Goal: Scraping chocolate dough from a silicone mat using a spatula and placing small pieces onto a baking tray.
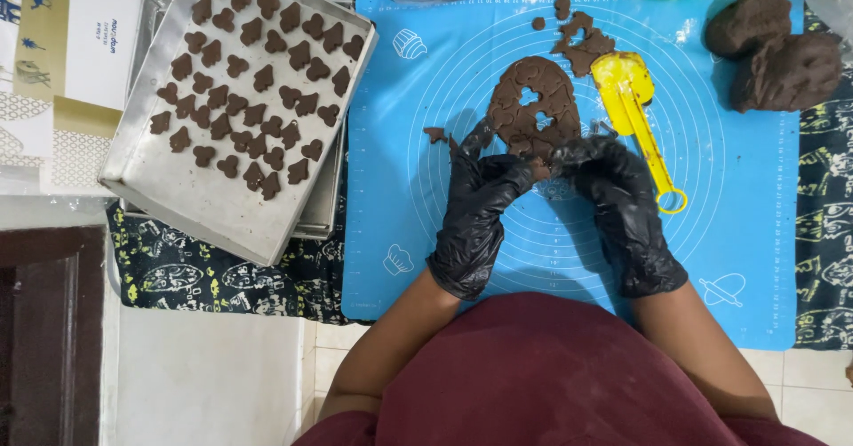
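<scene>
Your left hand (480, 199) and your right hand (613, 188) both wear black gloves, and they meet at the near edge of the flat brown dough (533, 108). The fingers of both hands are pinched together on that edge of the dough. I cannot tell if they also hold a small cutter.

The dough lies on the blue mat (737, 233), right in the middle of its rings. It has heart shapes pressed in it and some holes.

Just to the right of the dough is a yellow tool (635, 99), touching the dough scraps (579, 42) that sit past the dough's far end. Well to the right of the dough are two big dough lumps (777, 51). Well to the left of the dough is a metal tray (204, 206) full of little brown heart cookies (258, 82).
</scene>
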